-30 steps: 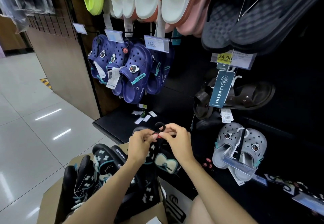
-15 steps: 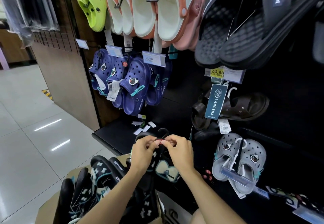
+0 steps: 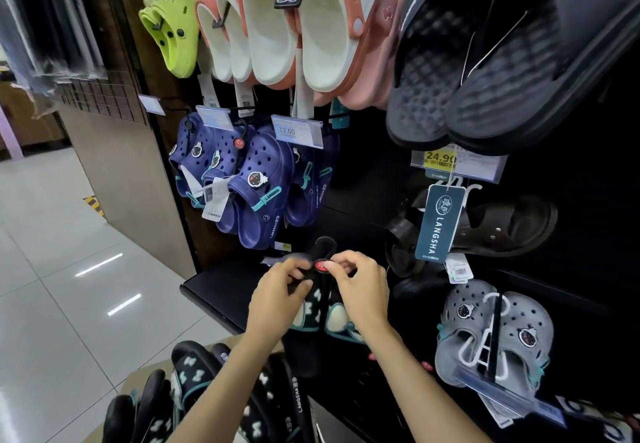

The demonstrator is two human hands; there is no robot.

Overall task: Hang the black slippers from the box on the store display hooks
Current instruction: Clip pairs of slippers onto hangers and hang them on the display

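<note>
- Both hands are pinching the top of one pair of black slippers [image 3: 323, 307]: left hand [image 3: 277, 295] and right hand [image 3: 360, 286] are close together at the hanger loop [image 3: 323, 247] with its red tag [image 3: 321, 266].
- Compared with a second ago, the pair has come up a little, nearer the navy clogs [image 3: 256, 186].
- More black pairs wait in the box [image 3: 135, 378], near left.
- My guess: almost ready to hook it, but I can't spot the free hook.
</note>
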